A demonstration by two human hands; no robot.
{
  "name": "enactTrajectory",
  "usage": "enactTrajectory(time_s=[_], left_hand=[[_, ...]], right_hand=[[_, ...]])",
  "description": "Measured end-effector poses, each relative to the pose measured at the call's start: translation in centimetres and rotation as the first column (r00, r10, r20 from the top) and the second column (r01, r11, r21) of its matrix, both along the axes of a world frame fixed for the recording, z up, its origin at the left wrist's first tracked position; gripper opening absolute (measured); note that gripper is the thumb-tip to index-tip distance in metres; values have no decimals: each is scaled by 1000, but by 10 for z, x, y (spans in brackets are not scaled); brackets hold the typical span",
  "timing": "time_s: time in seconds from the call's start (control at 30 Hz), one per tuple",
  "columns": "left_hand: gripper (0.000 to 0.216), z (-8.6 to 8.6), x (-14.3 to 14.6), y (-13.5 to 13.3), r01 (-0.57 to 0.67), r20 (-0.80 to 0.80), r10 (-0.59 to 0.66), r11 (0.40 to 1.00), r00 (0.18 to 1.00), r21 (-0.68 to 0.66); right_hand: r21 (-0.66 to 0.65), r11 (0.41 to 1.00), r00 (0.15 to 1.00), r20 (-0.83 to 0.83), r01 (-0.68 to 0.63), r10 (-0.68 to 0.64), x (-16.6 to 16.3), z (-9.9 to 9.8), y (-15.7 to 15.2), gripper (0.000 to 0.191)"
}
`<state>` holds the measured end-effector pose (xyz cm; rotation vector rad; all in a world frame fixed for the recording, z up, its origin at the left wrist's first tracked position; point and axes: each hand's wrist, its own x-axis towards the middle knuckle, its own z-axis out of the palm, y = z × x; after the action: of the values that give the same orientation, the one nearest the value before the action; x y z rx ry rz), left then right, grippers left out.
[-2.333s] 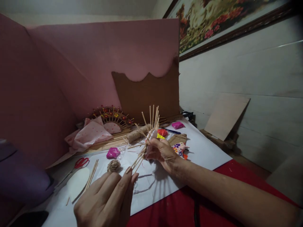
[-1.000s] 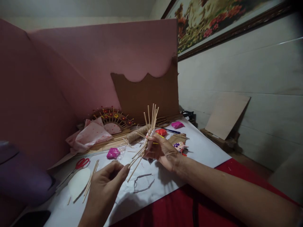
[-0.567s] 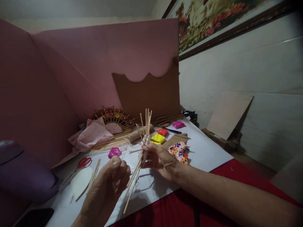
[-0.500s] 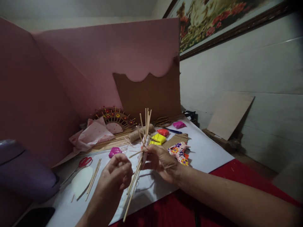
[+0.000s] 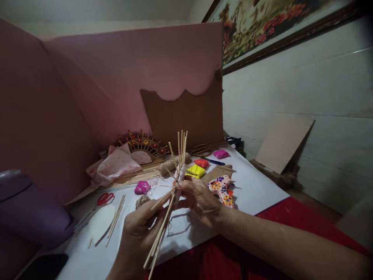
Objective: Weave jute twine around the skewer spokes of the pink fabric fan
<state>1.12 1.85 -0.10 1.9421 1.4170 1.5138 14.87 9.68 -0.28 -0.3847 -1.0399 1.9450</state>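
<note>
Several thin wooden sticks (image 5: 163, 224) cross in a bundle, fanning out at the top and trailing low toward me. At the crossing, thumb and fingers of my right hand (image 5: 201, 200) pinch them. My left hand (image 5: 142, 229) is closed round the sticks just below, its fingertips partly hidden behind them. Something pale and narrow (image 5: 180, 175) lies along the bundle; I cannot make out what it is. A small coil of twine (image 5: 142, 201) sits behind my left hand, and a loop of string (image 5: 179, 233) lies beneath the bundle.
Red scissors (image 5: 105, 199), a white disc (image 5: 101, 221) and loose sticks (image 5: 115, 219) lie at left. Behind are a twine roll (image 5: 167, 166), colored clay packets (image 5: 195, 171) and a decorated fan-shaped piece (image 5: 142, 144). A flower-patterned glue gun (image 5: 222, 190) rests at right.
My left hand has moved from beside the bundle onto the sticks and closed on them. The bundle's lower ends have shifted slightly left and toward me. The twine coil now shows.
</note>
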Motion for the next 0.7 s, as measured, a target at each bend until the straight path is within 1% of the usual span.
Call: enactTrajectory(time_s=[0.1, 0.2, 0.3, 0.37, 0.47, 0.53, 0.63, 0.7], left_hand=[[35, -3, -2, 1, 27, -26, -26, 998, 999, 48], [36, -5, -4, 0, 29, -29, -28, 999, 999, 34], [35, -3, -4, -2, 20, 1, -20, 1000, 1000, 1], [34, -2, -2, -3, 26, 51, -24, 999, 998, -31], [30, -2, 0, -4, 59, 172, -38, 991, 984, -121], [28, -2, 1, -3, 55, 246, -12, 984, 969, -169], [24, -3, 2, -2, 9, 285, 42, 984, 958, -177], [23, -3, 3, -2, 0, 296, 51, 985, 954, -170]], right_hand=[[-18, 1000, 1000, 15, 8, -8, 0, 0, 0, 21], [-37, 999, 1000, 18, -8, 9, 0, 1, -1, 22], [-39, 999, 999, 16, -28, 29, 0, 1, -1, 21], [-59, 998, 999, 26, -29, 31, 1, 2, -2, 18], [-112, 994, 999, 37, -19, 23, 0, 3, -4, 16], [-134, 991, 999, 28, -12, 16, 0, 3, -5, 15], [-154, 988, 1000, 17, -5, 7, -1, 2, -4, 15], [-163, 987, 1000, 24, 2, 2, -1, 2, -4, 15]])
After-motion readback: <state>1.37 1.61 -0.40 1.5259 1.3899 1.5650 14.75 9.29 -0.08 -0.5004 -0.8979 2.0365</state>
